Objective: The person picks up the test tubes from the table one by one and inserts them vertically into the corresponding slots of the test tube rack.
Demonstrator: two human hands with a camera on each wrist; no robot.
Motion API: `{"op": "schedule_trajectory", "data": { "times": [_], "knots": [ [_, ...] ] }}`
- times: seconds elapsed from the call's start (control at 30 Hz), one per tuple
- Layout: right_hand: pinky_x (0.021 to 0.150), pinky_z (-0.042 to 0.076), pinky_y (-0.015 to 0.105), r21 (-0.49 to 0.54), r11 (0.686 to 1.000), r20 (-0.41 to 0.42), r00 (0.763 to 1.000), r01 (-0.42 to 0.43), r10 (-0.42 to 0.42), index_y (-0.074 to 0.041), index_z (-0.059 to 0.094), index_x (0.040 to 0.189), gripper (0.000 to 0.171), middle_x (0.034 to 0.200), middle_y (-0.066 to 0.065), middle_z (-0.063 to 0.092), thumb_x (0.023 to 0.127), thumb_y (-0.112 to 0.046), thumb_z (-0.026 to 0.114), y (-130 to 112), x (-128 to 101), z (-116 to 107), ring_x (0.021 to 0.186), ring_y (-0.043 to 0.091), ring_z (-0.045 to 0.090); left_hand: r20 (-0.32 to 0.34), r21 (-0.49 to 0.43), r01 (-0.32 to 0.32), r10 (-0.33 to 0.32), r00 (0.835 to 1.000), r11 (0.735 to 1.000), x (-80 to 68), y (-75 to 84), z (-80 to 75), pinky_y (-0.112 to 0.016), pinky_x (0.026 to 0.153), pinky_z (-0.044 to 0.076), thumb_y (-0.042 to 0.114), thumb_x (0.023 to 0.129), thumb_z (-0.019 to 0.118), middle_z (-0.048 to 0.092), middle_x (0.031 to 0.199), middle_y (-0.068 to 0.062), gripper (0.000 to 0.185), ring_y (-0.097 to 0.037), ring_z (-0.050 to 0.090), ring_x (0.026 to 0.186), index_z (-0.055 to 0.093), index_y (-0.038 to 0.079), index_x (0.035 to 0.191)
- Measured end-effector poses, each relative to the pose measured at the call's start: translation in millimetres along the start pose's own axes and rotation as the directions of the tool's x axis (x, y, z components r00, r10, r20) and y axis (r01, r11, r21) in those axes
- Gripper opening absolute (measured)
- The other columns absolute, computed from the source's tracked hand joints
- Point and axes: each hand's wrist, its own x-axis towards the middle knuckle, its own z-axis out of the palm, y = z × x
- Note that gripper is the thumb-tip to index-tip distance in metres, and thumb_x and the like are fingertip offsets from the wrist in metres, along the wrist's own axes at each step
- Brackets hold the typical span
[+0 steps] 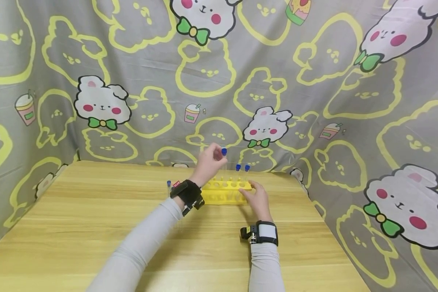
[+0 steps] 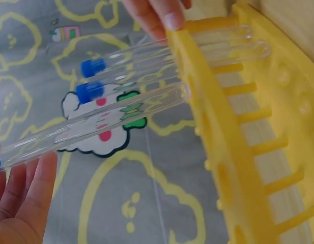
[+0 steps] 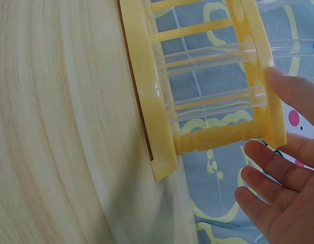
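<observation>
With a blue-capped test tube (image 1: pixel 223 159) pinched in the left hand (image 1: pixel 209 162) above the yellow rack (image 1: pixel 226 192) at frame centre, steadied by the loosely open right hand (image 1: pixel 257 198), a hole could be missed and the rack tipped.

Head view looks forward and down over the surface (image 1: pixel 95 227); both wrist views sit close, sharing the rack (image 1: pixel 226 190).
</observation>
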Motion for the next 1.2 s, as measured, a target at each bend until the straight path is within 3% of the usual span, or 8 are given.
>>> {"op": "schedule_trajectory", "data": {
  "times": [0.43,0.83,1.2],
  "knots": [
    [0.111,0.037,0.055,0.015,1.000,0.006,1.000,-0.005,0.005,-0.005,0.044,0.143,0.066,0.144,0.021,0.047,0.089,-0.035,0.069,0.4,1.0,-0.5,0.135,0.039,0.042,0.049,0.107,-0.016,0.011,0.999,0.994,-6.9,-17.3,20.1,-0.028,0.076,0.055,0.013,0.084,0.069,0.068,0.089,-0.003,0.021,-0.015,0.064,0.081,0.058,0.010,0.102],
    [0.110,0.038,0.053,0.002,1.000,-0.006,1.000,-0.002,0.002,-0.005,0.047,0.141,0.064,0.143,0.021,0.049,0.089,-0.035,0.069,-0.1,1.0,1.6,0.133,0.038,0.044,0.109,0.117,0.023,-0.036,0.993,0.993,-15.8,-31.3,28.8,-0.028,0.079,0.055,0.012,0.086,0.067,0.067,0.095,-0.006,0.023,-0.017,0.063,0.087,0.059,0.008,0.107],
    [0.110,0.038,0.053,-0.005,1.000,-0.019,1.000,-0.003,0.003,-0.004,0.047,0.140,0.065,0.143,0.021,0.049,0.088,-0.034,0.070,1.5,1.6,1.4,0.133,0.039,0.045,0.120,0.121,0.065,-0.080,0.990,0.991,-18.1,-39.2,34.5,-0.029,0.079,0.055,0.012,0.087,0.066,0.067,0.096,-0.006,0.023,-0.017,0.063,0.087,0.059,0.007,0.108]
  ]
}}
